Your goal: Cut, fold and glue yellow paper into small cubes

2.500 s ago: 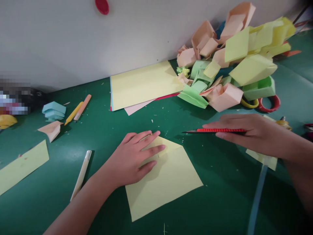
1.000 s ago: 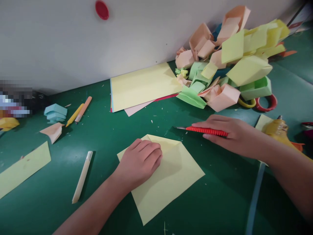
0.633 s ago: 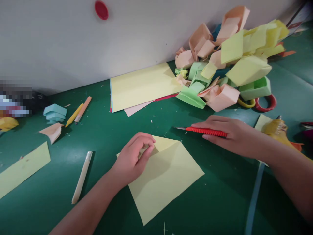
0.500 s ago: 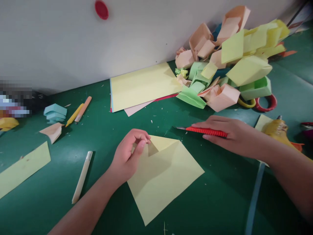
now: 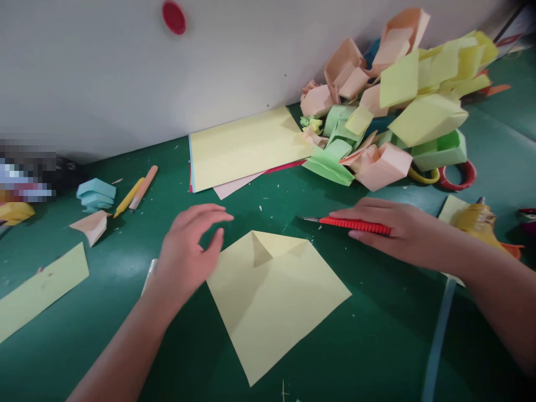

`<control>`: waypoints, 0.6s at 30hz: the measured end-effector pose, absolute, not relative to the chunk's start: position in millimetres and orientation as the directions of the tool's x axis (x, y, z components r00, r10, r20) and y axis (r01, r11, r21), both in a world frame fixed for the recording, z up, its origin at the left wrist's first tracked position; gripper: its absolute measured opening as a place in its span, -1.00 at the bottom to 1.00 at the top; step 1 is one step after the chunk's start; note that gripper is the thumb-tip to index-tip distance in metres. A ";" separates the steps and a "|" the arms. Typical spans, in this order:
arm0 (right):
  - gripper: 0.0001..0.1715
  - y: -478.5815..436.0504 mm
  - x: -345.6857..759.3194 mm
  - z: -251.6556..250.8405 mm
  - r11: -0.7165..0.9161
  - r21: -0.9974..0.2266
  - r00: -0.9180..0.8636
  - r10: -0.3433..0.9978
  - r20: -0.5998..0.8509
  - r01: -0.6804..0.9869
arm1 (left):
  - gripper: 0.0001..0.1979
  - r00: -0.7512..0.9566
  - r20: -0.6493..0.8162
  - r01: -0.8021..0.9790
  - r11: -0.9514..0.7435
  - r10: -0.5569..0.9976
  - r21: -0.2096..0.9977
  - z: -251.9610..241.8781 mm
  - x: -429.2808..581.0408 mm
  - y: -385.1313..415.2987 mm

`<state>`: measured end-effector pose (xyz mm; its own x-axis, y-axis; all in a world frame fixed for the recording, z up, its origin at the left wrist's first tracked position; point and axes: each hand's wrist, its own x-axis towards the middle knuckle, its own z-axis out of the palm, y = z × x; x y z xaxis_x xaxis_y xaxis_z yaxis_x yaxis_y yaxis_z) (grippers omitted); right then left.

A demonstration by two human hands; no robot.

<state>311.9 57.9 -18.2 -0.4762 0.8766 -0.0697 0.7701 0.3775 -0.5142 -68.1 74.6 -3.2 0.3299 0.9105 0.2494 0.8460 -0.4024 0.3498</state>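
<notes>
A pale yellow sheet of paper lies on the green table in front of me, its top corner folded over into a small flap. Just off the sheet's upper left edge hovers my left hand, fingers apart and holding nothing. Above and to the right of the paper, my right hand grips a red craft knife, its thin blade pointing left. The blade is clear of the paper.
Folded paper boxes in peach, green and yellow pile up at the back right, beside stacked sheets. Scissors handles and a yellow glue gun lie on the right. A white stick, partly hidden, and pencils are left.
My left hand has let go of the paper's folded corner and moved left, its fingers spreading. The right hand with the craft knife has stayed almost still.
</notes>
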 end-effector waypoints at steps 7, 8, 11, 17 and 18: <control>-0.46 58.9 313.8 -23.3 0.372 -0.511 -0.463 0.884 -0.060 0.775 | -0.59 0.786 -0.002 0.595 -0.755 0.619 0.276 -15.8 -40.0 57.3; -0.46 58.9 313.8 -23.9 0.368 -0.510 -0.460 0.886 -0.061 0.778 | -0.58 0.793 -0.021 0.591 -0.762 0.609 0.265 -17.5 -38.6 56.1; -0.47 59.0 313.7 -24.8 0.368 -0.510 -0.458 0.887 -0.058 0.778 | -0.57 0.799 -0.011 0.588 -0.777 0.601 0.223 -19.2 -36.0 53.1; -0.48 58.9 312.2 -23.8 0.374 -0.530 -0.453 0.891 -0.023 0.761 | -0.61 0.737 0.055 0.667 -0.738 0.674 0.106 -14.9 -23.8 39.7; -0.47 58.5 311.8 -23.4 0.378 -0.535 -0.452 0.892 -0.010 0.756 | -0.62 0.715 0.058 0.691 -0.716 0.697 0.093 -14.6 -21.8 37.3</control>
<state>311.8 58.5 -23.4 -0.4525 0.8917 -0.0100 0.7559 0.3775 -0.5349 -21.8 37.3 -14.6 0.7146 0.6971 0.0584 0.6914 -0.7165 0.0932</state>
